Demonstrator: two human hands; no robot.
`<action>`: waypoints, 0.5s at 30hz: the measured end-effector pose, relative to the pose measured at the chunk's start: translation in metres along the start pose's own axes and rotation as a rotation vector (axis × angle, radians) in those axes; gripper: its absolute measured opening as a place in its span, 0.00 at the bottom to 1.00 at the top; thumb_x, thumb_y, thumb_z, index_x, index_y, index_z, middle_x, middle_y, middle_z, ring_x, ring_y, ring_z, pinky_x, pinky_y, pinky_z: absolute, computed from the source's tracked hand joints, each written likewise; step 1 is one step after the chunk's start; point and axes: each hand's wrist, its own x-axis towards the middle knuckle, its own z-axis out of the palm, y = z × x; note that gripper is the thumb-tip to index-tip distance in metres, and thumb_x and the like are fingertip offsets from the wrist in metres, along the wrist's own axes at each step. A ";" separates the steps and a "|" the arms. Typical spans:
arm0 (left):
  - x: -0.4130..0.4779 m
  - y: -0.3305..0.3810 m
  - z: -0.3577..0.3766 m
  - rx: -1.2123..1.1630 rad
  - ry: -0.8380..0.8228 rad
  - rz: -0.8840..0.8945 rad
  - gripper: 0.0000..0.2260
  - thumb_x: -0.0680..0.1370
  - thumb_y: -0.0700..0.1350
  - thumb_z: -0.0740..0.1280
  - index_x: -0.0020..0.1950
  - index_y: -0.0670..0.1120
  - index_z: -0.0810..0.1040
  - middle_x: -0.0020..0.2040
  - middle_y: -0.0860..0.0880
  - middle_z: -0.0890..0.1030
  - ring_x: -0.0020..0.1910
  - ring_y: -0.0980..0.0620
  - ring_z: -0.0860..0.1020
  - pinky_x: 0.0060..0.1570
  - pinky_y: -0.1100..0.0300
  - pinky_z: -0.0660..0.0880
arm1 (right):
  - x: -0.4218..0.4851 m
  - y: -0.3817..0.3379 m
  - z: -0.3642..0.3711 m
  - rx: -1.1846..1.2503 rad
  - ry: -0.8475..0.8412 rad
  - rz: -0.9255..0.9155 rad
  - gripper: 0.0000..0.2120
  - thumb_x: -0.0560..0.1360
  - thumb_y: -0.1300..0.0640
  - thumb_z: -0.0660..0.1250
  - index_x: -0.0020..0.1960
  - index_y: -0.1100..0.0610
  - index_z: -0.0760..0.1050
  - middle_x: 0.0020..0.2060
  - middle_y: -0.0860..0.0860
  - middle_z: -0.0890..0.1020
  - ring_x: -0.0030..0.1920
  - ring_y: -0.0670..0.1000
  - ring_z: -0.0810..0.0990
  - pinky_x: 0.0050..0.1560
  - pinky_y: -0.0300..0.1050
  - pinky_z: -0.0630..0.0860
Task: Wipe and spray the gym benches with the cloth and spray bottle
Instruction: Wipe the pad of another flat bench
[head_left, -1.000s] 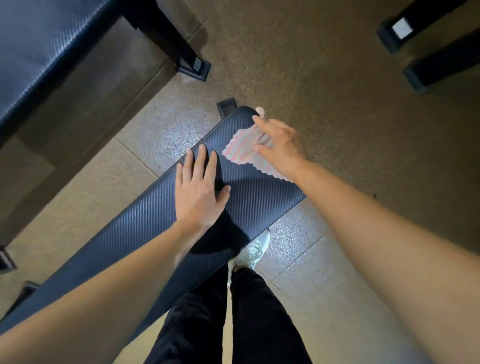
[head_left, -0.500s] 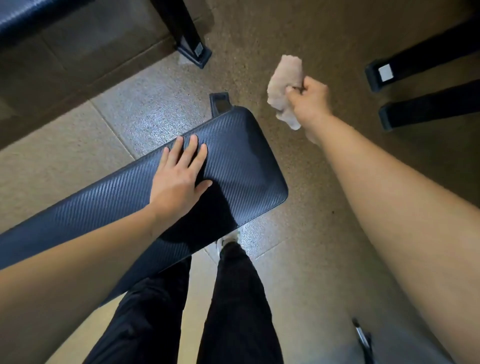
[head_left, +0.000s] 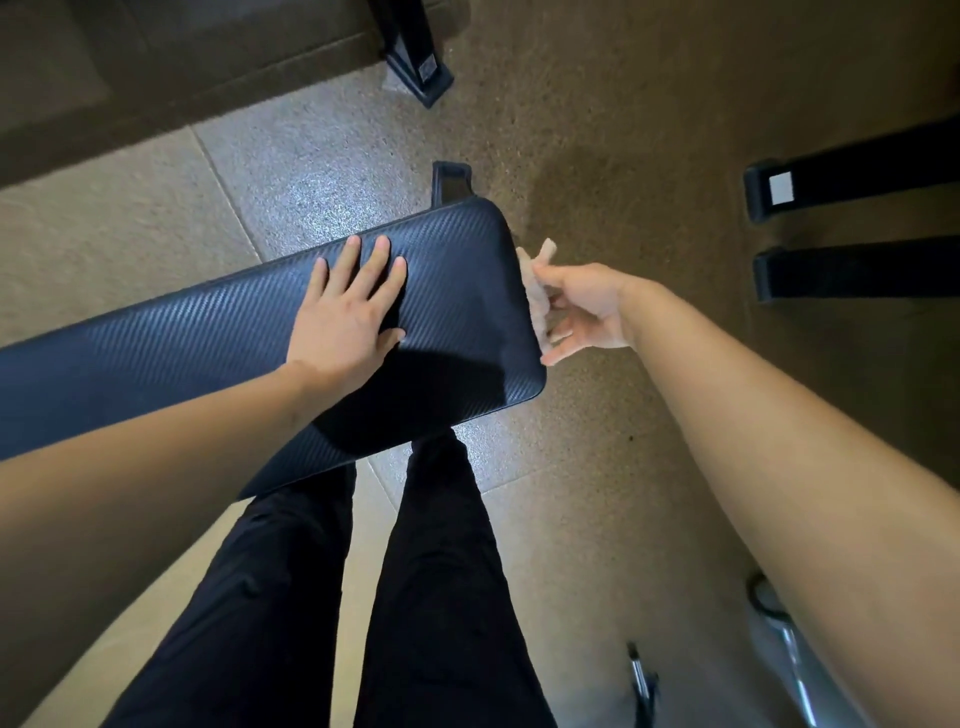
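The pale cloth (head_left: 535, 293) sits against the rounded end of the bench (head_left: 156, 353). My right hand (head_left: 589, 306) holds it there, thumb and fingers pinching it. My left hand (head_left: 348, 317) lies flat, fingers straight, on the dark, woven-textured pad just beside that end. My black trousers (head_left: 426, 571) stand at the near edge. Below is a speckled brown floor (head_left: 597, 130) with tile seams. Black frame feet (head_left: 857, 267) rest well apart to the right.
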 end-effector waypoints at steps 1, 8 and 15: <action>-0.001 0.001 0.000 0.011 0.003 -0.007 0.38 0.78 0.56 0.70 0.82 0.47 0.57 0.84 0.44 0.56 0.82 0.37 0.53 0.76 0.34 0.57 | 0.001 -0.002 0.003 -0.008 0.044 -0.019 0.27 0.84 0.40 0.57 0.67 0.62 0.74 0.58 0.65 0.79 0.58 0.62 0.82 0.55 0.63 0.82; -0.002 0.006 0.002 0.040 -0.002 -0.048 0.38 0.78 0.57 0.70 0.83 0.48 0.57 0.84 0.45 0.55 0.82 0.38 0.53 0.76 0.34 0.57 | 0.014 -0.026 0.023 -0.010 0.286 -0.298 0.23 0.81 0.41 0.64 0.66 0.57 0.78 0.44 0.52 0.78 0.46 0.52 0.76 0.52 0.51 0.79; -0.001 0.006 -0.002 0.011 -0.052 -0.067 0.40 0.77 0.58 0.69 0.84 0.51 0.53 0.85 0.47 0.51 0.83 0.40 0.50 0.79 0.37 0.54 | 0.029 -0.062 0.044 -0.449 0.334 -0.693 0.13 0.79 0.57 0.68 0.63 0.49 0.82 0.66 0.49 0.78 0.69 0.52 0.75 0.65 0.40 0.68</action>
